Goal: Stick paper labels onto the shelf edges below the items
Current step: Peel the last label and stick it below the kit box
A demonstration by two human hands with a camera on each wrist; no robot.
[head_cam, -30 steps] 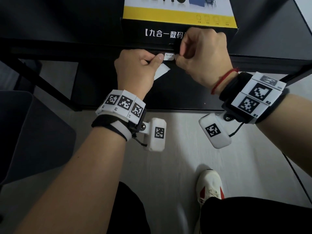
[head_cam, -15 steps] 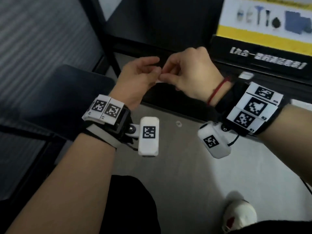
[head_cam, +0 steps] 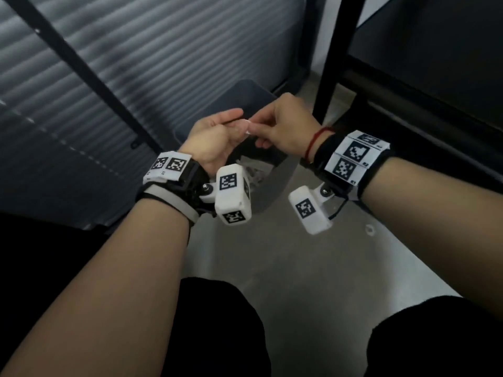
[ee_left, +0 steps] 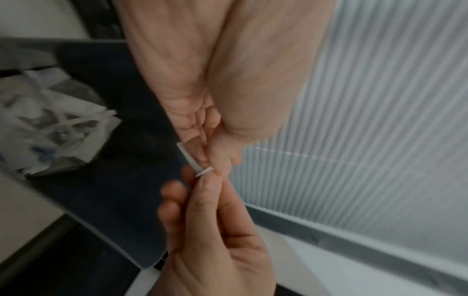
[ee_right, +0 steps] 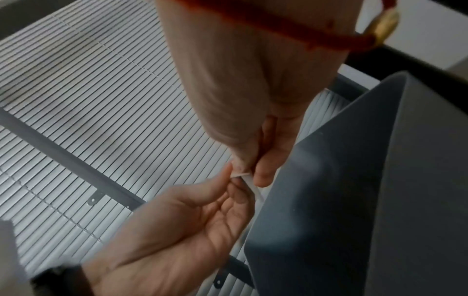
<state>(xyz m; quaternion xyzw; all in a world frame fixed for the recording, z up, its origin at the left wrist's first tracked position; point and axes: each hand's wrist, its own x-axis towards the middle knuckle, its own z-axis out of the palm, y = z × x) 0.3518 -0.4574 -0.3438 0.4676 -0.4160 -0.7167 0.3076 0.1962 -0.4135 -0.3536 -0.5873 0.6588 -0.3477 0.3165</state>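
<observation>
Both hands meet above the dark bin (head_cam: 245,89), which stands on the floor beside the black shelf frame (head_cam: 337,50). The left hand (head_cam: 215,140) pinches one end of a small white paper strip (ee_left: 193,160) between thumb and fingertips; the right hand (head_cam: 285,129) pinches the other end, its remaining fingers curled in. The strip hangs in the air between them — touching nothing else, with crumpled white scraps (head_cam: 253,170) lying inside the bin below. Whether it is a fresh label or peeled backing cannot be told; it is thin and partly hidden. By my judgement this is the peeling or discarding step between two labels, not the sticking itself. The next move likely calls for separating the piece cleanly, letting waste fall within the bin's rim, then carrying the sticky label — adhesive kept off the fingers — back to the shelf edge.
</observation>
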